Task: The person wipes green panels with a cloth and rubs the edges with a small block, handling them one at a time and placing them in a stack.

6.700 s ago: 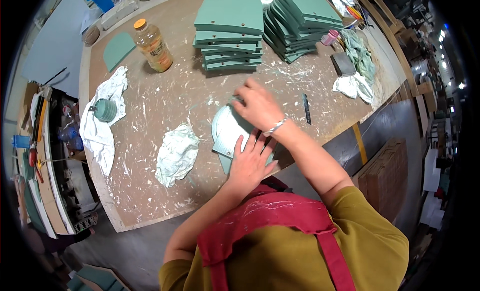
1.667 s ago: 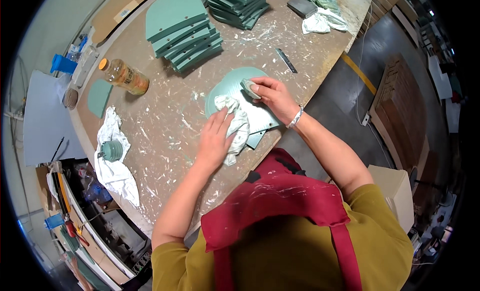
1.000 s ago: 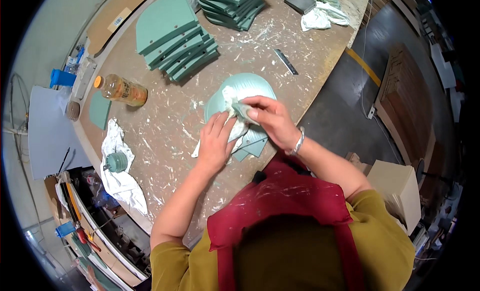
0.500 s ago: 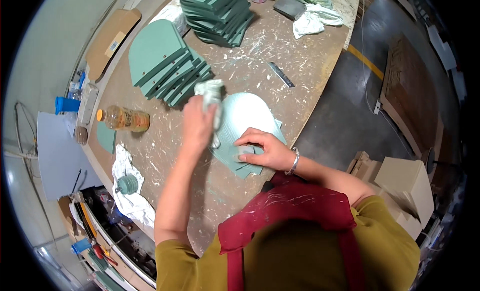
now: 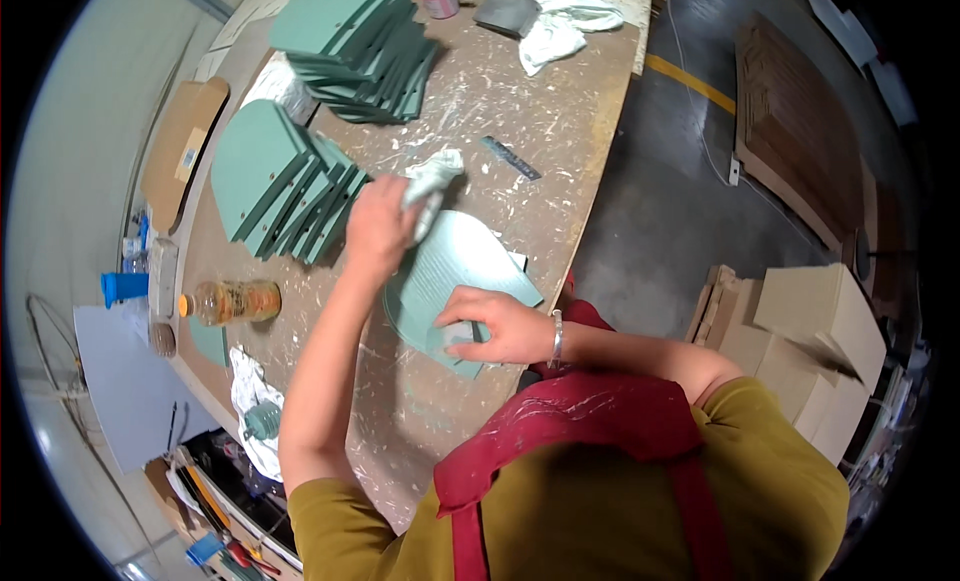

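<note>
A pale green panel point(image 5: 462, 249) with one rounded end and a ribbed sheen lies on the worktable in front of me. My left hand point(image 5: 381, 226) is closed around a crumpled white cloth point(image 5: 434, 177) at the panel's far left edge. On the near part of the panel rests my right hand point(image 5: 508, 326), wearing a bracelet. Its thumb and fingers pinch a small greyish-white block point(image 5: 458, 333), whose kind I cannot make out. Under the panel's right edge, the corner of a light piece point(image 5: 517, 261) shows.
Two stacks of green panels, one nearer point(image 5: 262, 166) and one farther point(image 5: 335, 31), stand at the far left. A metal ruler point(image 5: 511, 158) lies beyond the panel. A bottle point(image 5: 235, 302) lies at left. White cloth point(image 5: 572, 29) and a dark pad point(image 5: 507, 14) are at the back; cardboard boxes point(image 5: 815, 311) stand right.
The whole view has shifted. Relative to the panel, my left hand has moved the cloth away from me, toward the rounded end. My right hand stays on the near part, still pinching the block.
</note>
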`<state>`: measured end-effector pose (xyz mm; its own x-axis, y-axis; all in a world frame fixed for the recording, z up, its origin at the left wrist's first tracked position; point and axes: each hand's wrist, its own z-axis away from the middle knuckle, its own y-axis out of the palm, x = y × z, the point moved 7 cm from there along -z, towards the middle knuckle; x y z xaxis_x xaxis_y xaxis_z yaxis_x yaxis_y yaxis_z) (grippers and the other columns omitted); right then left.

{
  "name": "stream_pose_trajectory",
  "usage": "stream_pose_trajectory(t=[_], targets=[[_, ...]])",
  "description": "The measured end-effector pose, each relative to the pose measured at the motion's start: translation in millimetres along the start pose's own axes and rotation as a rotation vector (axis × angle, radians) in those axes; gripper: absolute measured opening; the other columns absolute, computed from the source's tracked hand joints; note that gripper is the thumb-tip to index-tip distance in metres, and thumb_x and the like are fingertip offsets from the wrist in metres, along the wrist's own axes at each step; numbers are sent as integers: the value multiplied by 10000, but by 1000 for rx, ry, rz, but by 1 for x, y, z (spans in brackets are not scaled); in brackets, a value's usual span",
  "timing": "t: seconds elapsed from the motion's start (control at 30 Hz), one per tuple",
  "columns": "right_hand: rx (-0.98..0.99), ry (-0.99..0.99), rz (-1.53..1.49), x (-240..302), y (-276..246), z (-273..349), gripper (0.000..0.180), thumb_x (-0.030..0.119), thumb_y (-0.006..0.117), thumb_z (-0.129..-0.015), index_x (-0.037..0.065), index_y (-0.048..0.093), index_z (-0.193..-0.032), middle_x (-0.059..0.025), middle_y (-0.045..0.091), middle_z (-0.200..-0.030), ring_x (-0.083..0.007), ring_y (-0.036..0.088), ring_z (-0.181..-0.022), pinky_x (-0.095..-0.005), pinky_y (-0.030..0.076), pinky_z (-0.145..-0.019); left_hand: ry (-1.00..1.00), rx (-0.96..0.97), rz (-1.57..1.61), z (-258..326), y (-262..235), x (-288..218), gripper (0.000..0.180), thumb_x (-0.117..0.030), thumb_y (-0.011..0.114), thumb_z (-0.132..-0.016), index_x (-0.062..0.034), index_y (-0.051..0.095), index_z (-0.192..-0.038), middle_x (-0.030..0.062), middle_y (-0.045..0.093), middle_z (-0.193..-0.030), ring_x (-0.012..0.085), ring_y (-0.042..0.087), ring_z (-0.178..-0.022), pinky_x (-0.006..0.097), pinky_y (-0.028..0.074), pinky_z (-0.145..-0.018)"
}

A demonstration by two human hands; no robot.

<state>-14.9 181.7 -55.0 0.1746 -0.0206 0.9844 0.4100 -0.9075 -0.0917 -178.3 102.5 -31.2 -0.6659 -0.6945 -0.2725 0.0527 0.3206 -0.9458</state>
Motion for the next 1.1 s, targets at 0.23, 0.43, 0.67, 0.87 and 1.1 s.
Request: stream_pose_trajectory(t=[0.23, 0.43, 0.67, 0.87, 1.1], targets=[[-55, -14, 43, 0, 5, 3, 338, 184, 711, -828, 18, 629, -1112, -116, 554, -1015, -265, 589, -873, -342, 491, -754, 192, 448, 49, -25, 59, -52, 316, -393, 611, -901, -126, 649, -1065, 109, 579, -1160, 316, 544, -1066, 506, 419, -900], [-105, -57, 83, 2, 3, 2, 359, 188, 722, -807, 13, 632, -1108, -122, 557, -1025, -276, 587, -926, -366, 481, -817, 626, 492, 131, 8, 50, -112, 374, -382, 666, -859, -159, 598, -1150, 83, 561, -1163, 293, 532, -1073, 484, 404, -916], [-94, 21, 176, -7, 9, 7, 350, 205, 699, -817, 20, 637, -1108, -140, 588, -1041, -310, 592, -982, -387, 480, -873, 727, 395, 203, 8, 43, -140, 295, -325, 687, -843, -173, 658, -1095, 62, 546, -1195, 288, 505, -1161, 481, 396, -933], [-128, -17, 168, -7, 15, 8, 373, 227, 705, -816, 27, 631, -1122, -142, 586, -1021, -315, 592, -969, -392, 482, -860, 656, 600, 249, 15, 68, -137, 273, -318, 687, -841, -135, 655, -1041, 62, 567, -1166, 289, 542, -1099, 466, 428, -920], [-120, 5, 178, -2, 7, 8, 389, 238, 716, -818, 12, 628, -1122, -135, 549, -1012, -306, 586, -954, -386, 480, -850, 487, 428, 365, -4, 72, -114, 290, -301, 657, -876, -43, 632, -1007, 141, 605, -1030, 370, 578, -963, 447, 483, -835]])
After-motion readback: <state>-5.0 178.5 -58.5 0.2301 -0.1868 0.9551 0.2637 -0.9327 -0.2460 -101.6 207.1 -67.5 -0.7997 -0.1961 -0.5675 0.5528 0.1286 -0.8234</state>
